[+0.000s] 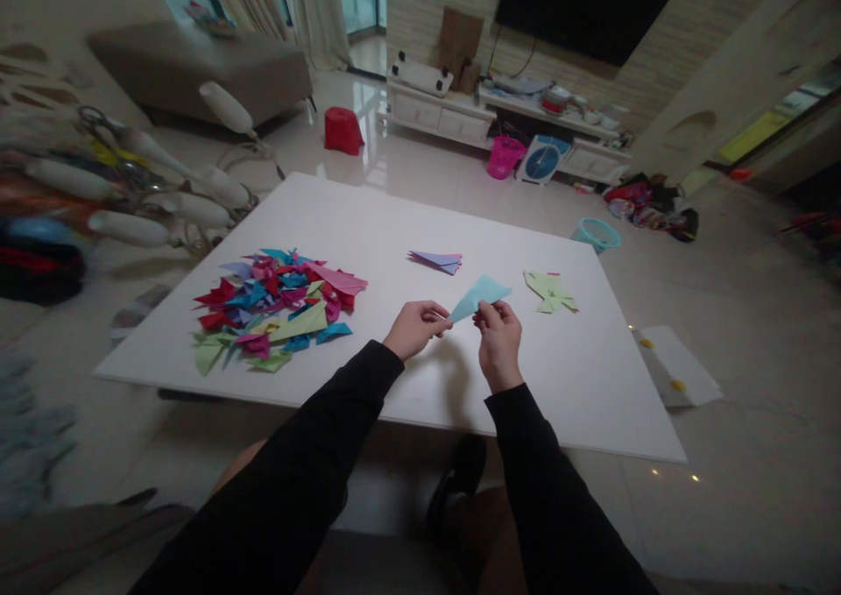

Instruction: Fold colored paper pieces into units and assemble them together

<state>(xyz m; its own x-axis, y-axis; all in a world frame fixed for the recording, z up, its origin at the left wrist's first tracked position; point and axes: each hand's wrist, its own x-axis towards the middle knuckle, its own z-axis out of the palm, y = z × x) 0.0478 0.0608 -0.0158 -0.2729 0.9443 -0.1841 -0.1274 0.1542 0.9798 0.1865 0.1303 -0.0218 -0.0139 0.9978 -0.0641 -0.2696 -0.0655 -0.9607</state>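
Observation:
A light blue folded paper (478,297), kite-shaped with a narrow point to the left, is held just above the white table (558,385). My left hand (417,328) pinches its pointed end between thumb and fingers. Its lower right edge is gripped by my right hand (499,336), fingers curled. Beyond my hands lies a small stack of purple and pink folded papers (437,260). To the right, pale green folded papers (550,292) rest on the tabletop. A heap of many-coloured folded paper pieces (282,301) covers the table's left part.
Past the table stand a red stool (342,131), a pink bin (505,157), a boxed fan (542,159) and a turquoise basket (596,234). White lamp arms (164,192) lie close to the left edge. A white sheet (676,367) is on the floor at right.

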